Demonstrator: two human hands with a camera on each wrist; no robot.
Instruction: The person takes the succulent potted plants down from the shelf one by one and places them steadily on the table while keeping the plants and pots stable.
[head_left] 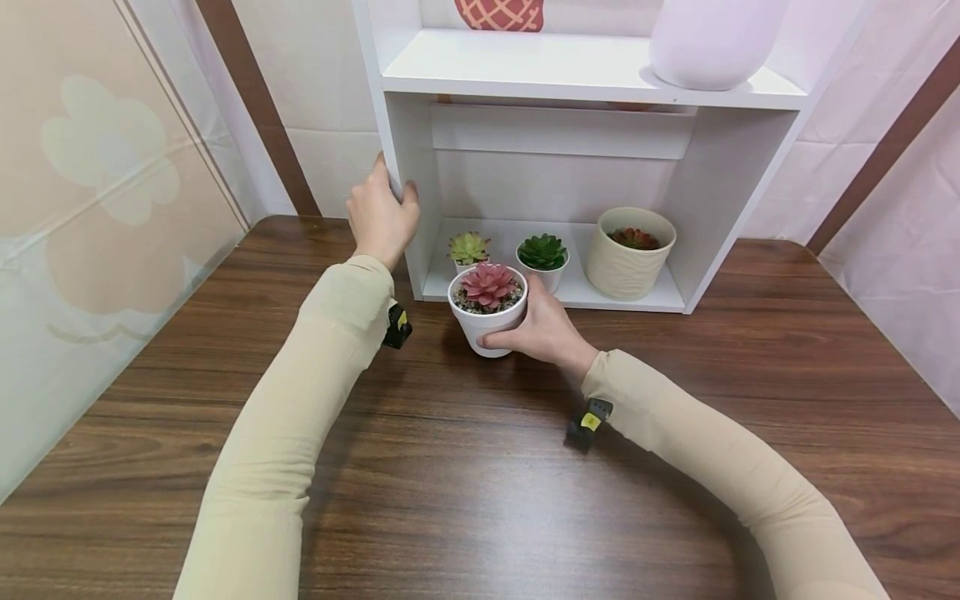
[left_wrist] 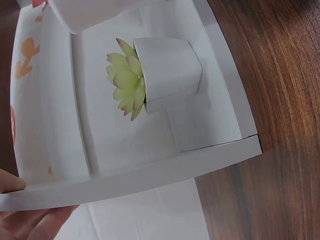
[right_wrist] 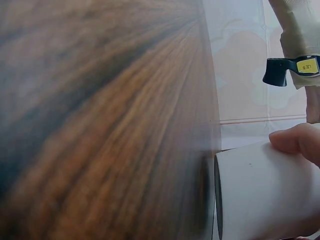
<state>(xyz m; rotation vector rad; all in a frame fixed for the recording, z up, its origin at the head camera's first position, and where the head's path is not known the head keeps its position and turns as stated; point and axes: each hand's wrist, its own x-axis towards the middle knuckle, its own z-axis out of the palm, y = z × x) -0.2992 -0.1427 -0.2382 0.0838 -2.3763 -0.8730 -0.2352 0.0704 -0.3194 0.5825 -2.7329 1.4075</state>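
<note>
My right hand (head_left: 551, 332) grips a white pot (head_left: 487, 329) with a pink succulent (head_left: 489, 285), just in front of the shelf's lower compartment. In the right wrist view the thumb (right_wrist: 295, 140) lies along the side of the pot (right_wrist: 265, 190); its base is close to the tabletop, and I cannot tell whether they touch. At the left, my left hand (head_left: 381, 217) holds the side panel (left_wrist: 150, 175) of the white shelf unit (head_left: 399, 158), thumb inside and fingers outside. Behind the held pot sit a light green succulent (head_left: 468, 247) and a dark green succulent (head_left: 543, 252) in white pots.
A cream ribbed pot (head_left: 628, 262) with a red succulent stands at the right of the lower compartment. On the shelf above are a white rounded vessel (head_left: 712, 42) and a red patterned shape (head_left: 501, 13). Everything stands on a brown wooden table (head_left: 480, 483).
</note>
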